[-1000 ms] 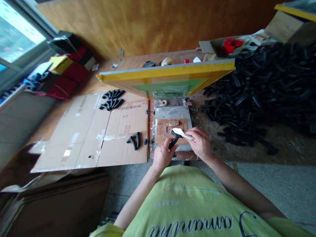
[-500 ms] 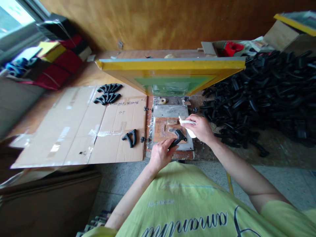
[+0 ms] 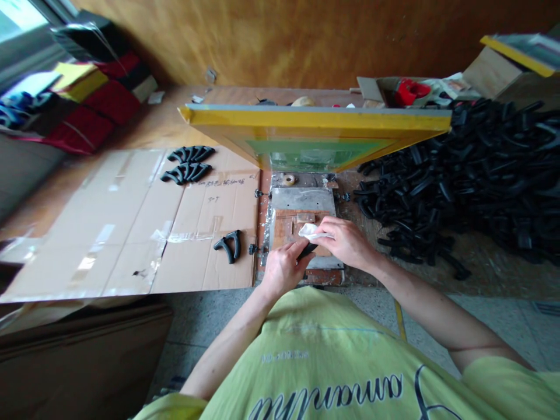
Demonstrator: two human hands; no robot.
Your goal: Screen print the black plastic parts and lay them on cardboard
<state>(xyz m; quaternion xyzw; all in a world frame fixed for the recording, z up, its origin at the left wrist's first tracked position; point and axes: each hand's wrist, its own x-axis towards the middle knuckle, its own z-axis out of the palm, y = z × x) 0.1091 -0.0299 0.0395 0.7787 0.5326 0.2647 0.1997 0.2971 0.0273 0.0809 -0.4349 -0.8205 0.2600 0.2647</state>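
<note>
My left hand [image 3: 284,267] is closed around a black plastic handle [image 3: 308,251], much of it covered by my fingers and by a white cloth. That cloth [image 3: 311,231] is pinched in my right hand [image 3: 345,242] and lies against the upper end of the handle. Both hands are over a metal base plate [image 3: 301,197] with a wooden block piece [image 3: 305,217] fixed on it. Behind the plate a yellow-edged screen frame [image 3: 315,119] stands tilted up, with a green mesh.
To the left, flattened cardboard [image 3: 131,221] carries two rows of black handles [image 3: 188,172] and a separate pair [image 3: 228,246]. A large heap of black handles [image 3: 481,169] covers the right side. A tape roll [image 3: 288,179] lies below the frame.
My right hand has moved left and down, bringing the white cloth onto the black handle. My left hand keeps its grip on the handle. The view has shifted slightly.
</note>
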